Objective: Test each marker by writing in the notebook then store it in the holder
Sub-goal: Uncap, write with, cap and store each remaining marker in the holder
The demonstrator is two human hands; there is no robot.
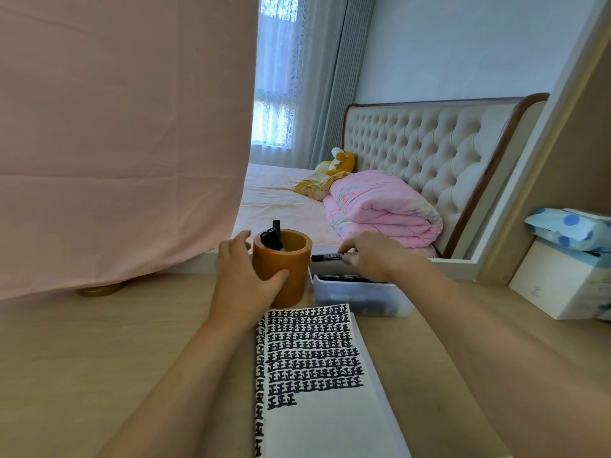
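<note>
The left hand (244, 276) wraps the brown holder (282, 267) while the right hand (370, 256), just beside it, pinches a black marker (327, 257) above the clear box (357, 295).

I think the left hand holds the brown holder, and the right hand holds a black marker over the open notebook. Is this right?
Not quite. In the head view the right hand holds the black marker over the clear plastic box, not over the notebook. The left hand does hold the brown holder.

Your two bare forearms, left hand (243, 279) and right hand (370, 256): no sleeves, rings, watch or gloves.
</note>
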